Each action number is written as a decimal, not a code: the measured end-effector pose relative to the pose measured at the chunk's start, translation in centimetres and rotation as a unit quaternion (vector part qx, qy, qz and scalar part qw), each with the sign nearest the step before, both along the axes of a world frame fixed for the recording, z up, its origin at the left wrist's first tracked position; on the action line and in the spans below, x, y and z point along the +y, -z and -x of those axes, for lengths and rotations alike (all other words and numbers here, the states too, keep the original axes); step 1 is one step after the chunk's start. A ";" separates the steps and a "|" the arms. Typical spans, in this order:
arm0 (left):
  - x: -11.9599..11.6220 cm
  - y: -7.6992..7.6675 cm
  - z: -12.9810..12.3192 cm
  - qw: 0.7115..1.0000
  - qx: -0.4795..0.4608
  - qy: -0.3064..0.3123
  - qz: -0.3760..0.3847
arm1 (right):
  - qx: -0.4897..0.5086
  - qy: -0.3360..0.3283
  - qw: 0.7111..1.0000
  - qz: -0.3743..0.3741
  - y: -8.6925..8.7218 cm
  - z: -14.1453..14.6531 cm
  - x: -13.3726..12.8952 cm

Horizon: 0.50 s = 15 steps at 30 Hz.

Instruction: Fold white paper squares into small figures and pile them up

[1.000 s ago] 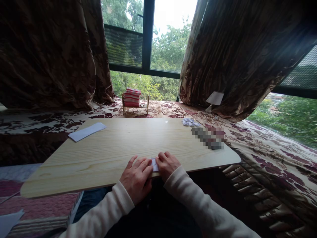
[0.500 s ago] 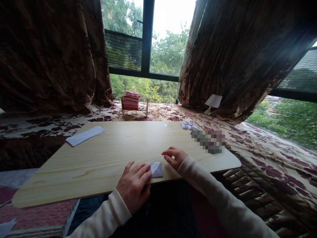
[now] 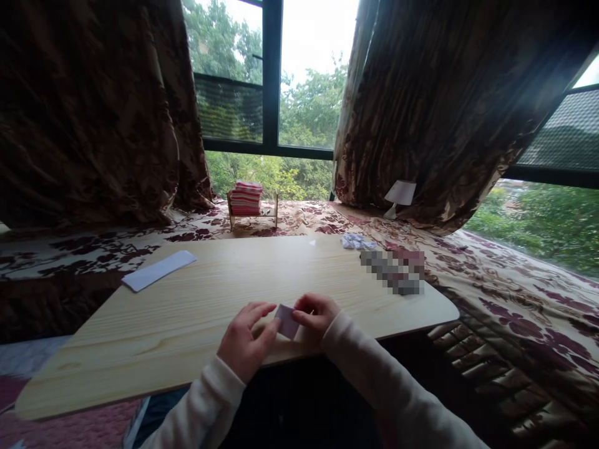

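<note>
A small folded square of white paper (image 3: 287, 322) is tilted up off the table near its front edge, between my hands. My left hand (image 3: 248, 337) pinches its left corner between thumb and fingers. On the right side, my right hand (image 3: 317, 315) grips the paper's edge with thumb and curled fingers. Both hands are over the light wooden table (image 3: 187, 324).
A long folded white paper (image 3: 159, 270) lies at the table's back left. Crumpled or folded white papers (image 3: 358, 241) sit at the back right, beside a blurred item (image 3: 393, 271). Beyond are a small rack with pink cloths (image 3: 246, 199) and a lamp (image 3: 400, 193).
The folded paper has been lifted from lying flat and turned. My right hand has come down to the left and taken hold of it; my left hand now pinches it instead of pressing it.
</note>
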<state>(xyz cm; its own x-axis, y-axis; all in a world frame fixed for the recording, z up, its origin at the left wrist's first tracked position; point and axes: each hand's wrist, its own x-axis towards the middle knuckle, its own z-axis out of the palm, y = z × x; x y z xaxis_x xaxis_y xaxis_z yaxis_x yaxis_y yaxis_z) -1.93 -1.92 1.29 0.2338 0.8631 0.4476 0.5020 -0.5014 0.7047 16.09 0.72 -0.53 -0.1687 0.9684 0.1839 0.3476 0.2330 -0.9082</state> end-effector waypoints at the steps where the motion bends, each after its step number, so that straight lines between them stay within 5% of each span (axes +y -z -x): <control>1: 0.6 -0.4 -0.3 0.999 -0.028 0.010 0.038 | 0.087 0.006 0.996 0.001 0.1 0.2 0.2; 5: 2.4 -1.5 -1.5 0.977 -0.144 0.042 0.148 | 0.275 0.046 0.960 0.011 0.4 1.1 1.3; 15: 1.9 -1.1 -2.0 0.980 -0.138 0.041 0.138 | 0.255 0.066 0.964 -0.035 0.5 2.9 1.7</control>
<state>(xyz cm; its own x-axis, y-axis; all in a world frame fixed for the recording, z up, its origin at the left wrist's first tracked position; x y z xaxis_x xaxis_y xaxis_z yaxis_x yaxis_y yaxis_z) 0.09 -0.04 2.34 0.2102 0.9437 0.2554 0.2393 -0.3029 0.9225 13.18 2.45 -1.05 0.0855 0.9576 0.2751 -0.1091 0.2835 -0.9528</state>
